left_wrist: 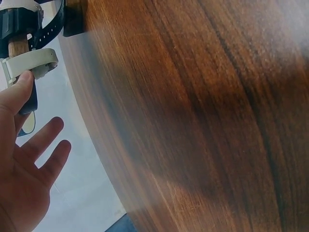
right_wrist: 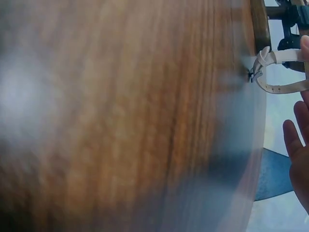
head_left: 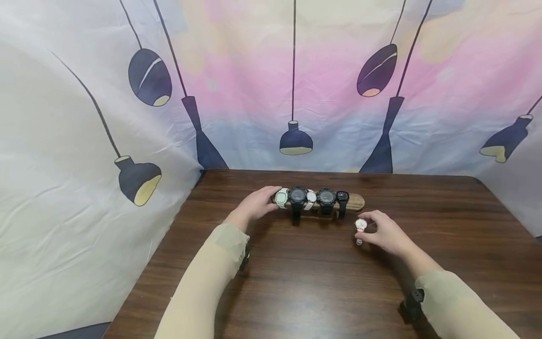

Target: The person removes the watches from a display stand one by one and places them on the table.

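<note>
A wooden watch stand [head_left: 357,202] lies across the table with several watches on its bar. At its left end my left hand [head_left: 255,203] pinches a pale green square watch [head_left: 281,197]; the left wrist view shows the thumb on this watch's band [left_wrist: 34,60], with the index fingertip hidden behind. Beside it sit a black round watch [head_left: 298,194], a white-strapped watch [head_left: 311,196], another black round watch [head_left: 326,197] and a black square watch [head_left: 342,196]. In front of the stand's right end, my right hand [head_left: 387,232] holds a small pale-strapped watch [head_left: 361,225] between thumb and fingers, its strap [right_wrist: 285,89] looped.
The brown wooden table [head_left: 292,282] reaches back to a cloth backdrop [head_left: 254,94] printed with hanging lamps. Black devices are strapped at my left wrist [head_left: 245,259] and right wrist [head_left: 411,306].
</note>
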A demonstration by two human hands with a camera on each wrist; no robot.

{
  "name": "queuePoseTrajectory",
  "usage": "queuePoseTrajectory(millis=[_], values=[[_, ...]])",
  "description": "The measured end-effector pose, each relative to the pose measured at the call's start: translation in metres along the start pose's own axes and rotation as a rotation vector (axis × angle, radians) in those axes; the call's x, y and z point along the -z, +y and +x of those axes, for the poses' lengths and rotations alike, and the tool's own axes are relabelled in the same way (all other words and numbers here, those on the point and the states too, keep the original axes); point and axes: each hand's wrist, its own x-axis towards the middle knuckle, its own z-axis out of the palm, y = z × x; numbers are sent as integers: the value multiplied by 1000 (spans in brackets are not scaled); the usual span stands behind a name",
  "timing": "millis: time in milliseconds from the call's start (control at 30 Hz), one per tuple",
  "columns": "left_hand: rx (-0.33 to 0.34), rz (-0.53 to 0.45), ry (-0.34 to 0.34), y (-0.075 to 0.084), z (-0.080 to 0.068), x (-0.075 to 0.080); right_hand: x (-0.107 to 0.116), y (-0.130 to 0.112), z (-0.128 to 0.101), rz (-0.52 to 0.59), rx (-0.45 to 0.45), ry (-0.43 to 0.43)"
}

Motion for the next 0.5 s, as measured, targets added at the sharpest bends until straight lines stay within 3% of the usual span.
queuePoseTrajectory(millis=[500], values=[[-2, 0, 3, 2, 0, 2, -25, -13, 0, 94, 33, 17]])
